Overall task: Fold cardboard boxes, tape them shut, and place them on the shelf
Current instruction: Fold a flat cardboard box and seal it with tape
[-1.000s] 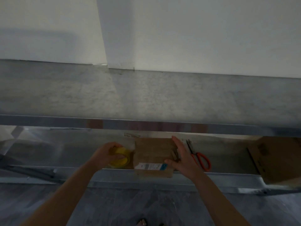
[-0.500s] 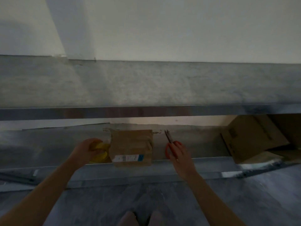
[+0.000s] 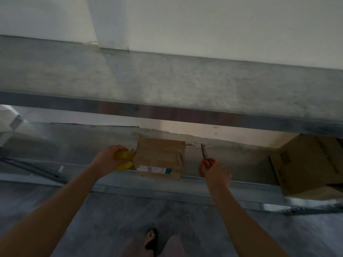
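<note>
A small taped cardboard box (image 3: 160, 158) with a white and blue label lies on the lower metal shelf (image 3: 241, 184), near its front edge. My left hand (image 3: 109, 159) grips a yellow tape roll (image 3: 124, 158) right beside the box's left side. To the right of the box, my right hand (image 3: 218, 173) pinches the orange handles of a pair of scissors (image 3: 206, 160), whose blades point away from me on the shelf.
A larger brown cardboard box (image 3: 308, 164) stands on the same shelf at the far right. The upper shelf (image 3: 167, 82) overhangs the lower one, under a pale wall. A sandalled foot (image 3: 150, 238) stands on the grey floor below.
My right hand left the box's right side and moved right onto the scissors' handles. My left hand stayed on the tape roll. The view swung from side to side.
</note>
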{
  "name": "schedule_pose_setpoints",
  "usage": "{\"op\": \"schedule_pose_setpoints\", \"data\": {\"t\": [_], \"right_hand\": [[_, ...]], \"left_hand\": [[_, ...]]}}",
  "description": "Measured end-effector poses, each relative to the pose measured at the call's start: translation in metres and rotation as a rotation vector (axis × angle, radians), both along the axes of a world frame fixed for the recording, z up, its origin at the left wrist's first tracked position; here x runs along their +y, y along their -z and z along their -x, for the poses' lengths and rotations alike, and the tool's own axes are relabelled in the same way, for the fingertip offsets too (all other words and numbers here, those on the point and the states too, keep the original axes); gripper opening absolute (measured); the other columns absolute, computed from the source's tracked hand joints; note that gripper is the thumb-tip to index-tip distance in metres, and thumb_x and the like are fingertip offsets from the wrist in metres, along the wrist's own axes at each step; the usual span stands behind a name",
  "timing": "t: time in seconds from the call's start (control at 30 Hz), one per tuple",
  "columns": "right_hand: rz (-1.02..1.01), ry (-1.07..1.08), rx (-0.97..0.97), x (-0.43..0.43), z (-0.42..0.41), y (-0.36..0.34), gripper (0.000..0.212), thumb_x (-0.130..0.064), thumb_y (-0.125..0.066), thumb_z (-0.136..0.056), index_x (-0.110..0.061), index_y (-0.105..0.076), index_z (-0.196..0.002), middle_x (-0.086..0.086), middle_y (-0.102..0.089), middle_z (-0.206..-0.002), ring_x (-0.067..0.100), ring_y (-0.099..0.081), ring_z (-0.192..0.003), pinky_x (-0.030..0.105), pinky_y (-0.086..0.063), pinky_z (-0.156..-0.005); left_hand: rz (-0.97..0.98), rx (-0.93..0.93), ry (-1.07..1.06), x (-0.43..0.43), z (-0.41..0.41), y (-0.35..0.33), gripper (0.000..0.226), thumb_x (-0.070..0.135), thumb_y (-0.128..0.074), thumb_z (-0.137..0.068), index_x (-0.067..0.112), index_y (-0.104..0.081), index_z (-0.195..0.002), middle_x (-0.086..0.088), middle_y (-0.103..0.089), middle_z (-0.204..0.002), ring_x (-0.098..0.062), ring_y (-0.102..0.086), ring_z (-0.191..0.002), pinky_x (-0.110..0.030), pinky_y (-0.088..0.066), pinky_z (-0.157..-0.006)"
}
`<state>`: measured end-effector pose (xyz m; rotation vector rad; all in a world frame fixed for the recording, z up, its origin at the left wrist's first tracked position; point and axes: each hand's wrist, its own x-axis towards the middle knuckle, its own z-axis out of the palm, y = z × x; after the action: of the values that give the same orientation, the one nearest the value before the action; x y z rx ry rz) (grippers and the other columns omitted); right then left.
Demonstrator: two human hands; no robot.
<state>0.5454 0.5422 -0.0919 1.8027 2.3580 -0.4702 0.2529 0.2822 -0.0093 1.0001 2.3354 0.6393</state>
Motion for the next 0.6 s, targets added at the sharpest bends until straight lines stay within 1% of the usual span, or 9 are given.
{"op": "schedule_pose_setpoints", "data": {"t": [0.07,0.13,0.2,0.23,0.3,0.37,0.47,0.53,0.6], "right_hand": [[-0.02,0.007,-0.043,-0.002,-0.002,-0.006,0.047,-0.053,-0.033,-0.099,-0.019,-0.062,-0.115,0.006,-0.069,-0.109,0.027,-0.065,-0.101,0.037,-0.044,-0.089],[-0.015,0.05,0.005,-0.014,-0.01,-0.019,0.047,-0.054,-0.035,-0.099,-0.019,-0.062,-0.114,0.007,-0.069,-0.108,0.029,-0.066,-0.098,0.038,-0.047,-0.088],[0.01,0.079,0.101,-0.041,-0.024,-0.04,0.035,-0.043,-0.043,-0.1,-0.017,-0.054,-0.121,0.008,-0.068,-0.108,0.031,-0.066,-0.096,0.041,-0.05,-0.088],[0.024,0.079,0.148,-0.059,-0.03,-0.052,0.032,-0.037,-0.047,-0.1,-0.019,-0.049,-0.126,0.008,-0.068,-0.105,0.031,-0.067,-0.092,0.042,-0.052,-0.086],[0.033,0.095,0.24,-0.101,-0.039,-0.074,0.039,-0.033,-0.051,-0.098,-0.023,-0.041,-0.134,0.007,-0.07,-0.1,0.03,-0.068,-0.087,0.04,-0.055,-0.079],[0.022,0.119,0.337,-0.143,-0.04,-0.095,0.043,-0.03,-0.056,-0.096,-0.025,-0.041,-0.136,0.005,-0.071,-0.101,0.028,-0.069,-0.087,0.033,-0.051,-0.073],[0.031,0.155,0.428,-0.205,-0.02,-0.114,0.044,-0.031,-0.063,-0.091,-0.03,-0.045,-0.132,-0.002,-0.071,-0.095,0.023,-0.07,-0.083,0.03,-0.049,-0.068],[0.077,0.168,0.482,-0.24,0.001,-0.12,0.04,-0.039,-0.065,-0.089,-0.036,-0.046,-0.124,-0.014,-0.067,-0.091,0.016,-0.07,-0.084,0.029,-0.052,-0.071],[0.155,0.178,0.531,-0.266,0.025,-0.121,0.033,-0.048,-0.064,-0.087,-0.039,-0.046,-0.113,-0.02,-0.067,-0.087,0.007,-0.069,-0.085,0.026,-0.052,-0.075]], "left_hand": [[-0.009,0.004,0.003,-0.002,0.0,0.0,0.033,0.03,-0.079,-0.077,0.035,-0.06,-0.103,0.008,-0.063,-0.097,-0.012,-0.06,-0.088,-0.03,-0.047,-0.078],[-0.012,0.008,0.007,-0.004,0.002,-0.002,0.033,0.03,-0.079,-0.077,0.035,-0.06,-0.104,0.008,-0.062,-0.098,-0.013,-0.06,-0.09,-0.031,-0.047,-0.079],[-0.017,0.007,0.024,-0.006,0.006,-0.004,0.034,0.029,-0.078,-0.077,0.035,-0.059,-0.105,0.008,-0.062,-0.1,-0.013,-0.059,-0.091,-0.032,-0.047,-0.081],[-0.024,0.004,0.043,-0.007,0.009,-0.006,0.034,0.029,-0.078,-0.077,0.034,-0.059,-0.105,0.008,-0.061,-0.1,-0.013,-0.059,-0.092,-0.032,-0.047,-0.082],[-0.037,0.002,0.093,-0.01,0.016,-0.007,0.035,0.03,-0.078,-0.077,0.034,-0.059,-0.107,0.008,-0.061,-0.103,-0.013,-0.058,-0.094,-0.031,-0.047,-0.083],[-0.047,0.006,0.13,-0.011,0.022,-0.01,0.037,0.029,-0.077,-0.079,0.036,-0.057,-0.109,0.009,-0.059,-0.107,-0.013,-0.057,-0.098,-0.027,-0.043,-0.081],[-0.068,-0.009,0.188,-0.013,0.033,-0.014,0.039,0.028,-0.077,-0.08,0.034,-0.057,-0.113,0.009,-0.056,-0.11,-0.012,-0.053,-0.098,-0.025,-0.042,-0.08],[-0.089,-0.021,0.254,-0.013,0.041,-0.014,0.041,0.029,-0.076,-0.08,0.035,-0.056,-0.115,0.007,-0.056,-0.113,-0.012,-0.053,-0.1,-0.027,-0.043,-0.084],[-0.101,-0.043,0.302,-0.013,0.047,-0.014,0.043,0.029,-0.076,-0.08,0.036,-0.055,-0.117,0.007,-0.055,-0.116,-0.013,-0.052,-0.103,-0.027,-0.043,-0.086]]}}
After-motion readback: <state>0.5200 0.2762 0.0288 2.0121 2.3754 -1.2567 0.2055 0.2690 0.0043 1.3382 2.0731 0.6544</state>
